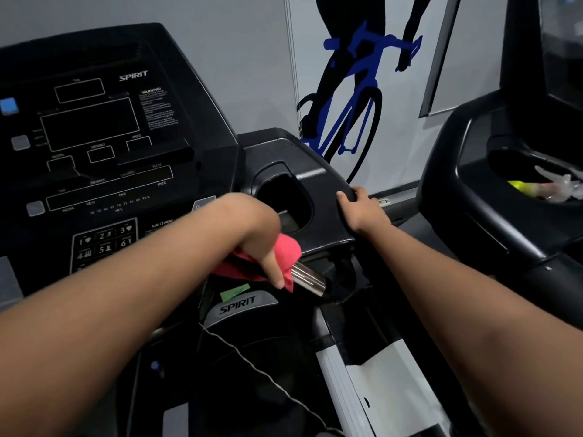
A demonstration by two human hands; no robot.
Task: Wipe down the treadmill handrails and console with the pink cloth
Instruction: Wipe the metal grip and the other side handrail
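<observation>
My left hand (252, 234) grips the pink cloth (285, 252), wrapped around the silver pulse-grip bar (310, 279) below the console. The cloth covers the bar's left part; the bare metal end sticks out to the right. The black treadmill console (94, 130) with its display panels and keypad fills the left of the view. My right hand (362, 209) rests on the outer edge of the console's right wing (315, 178), fingers curled over the rim, beside the cup holder (284, 197).
A second black treadmill (504, 184) stands to the right, with clear plastic and a yellow item in its tray (549, 187). A cyclist decal (353, 89) covers the wall behind. A thin cord (252, 364) hangs across the motor cover below.
</observation>
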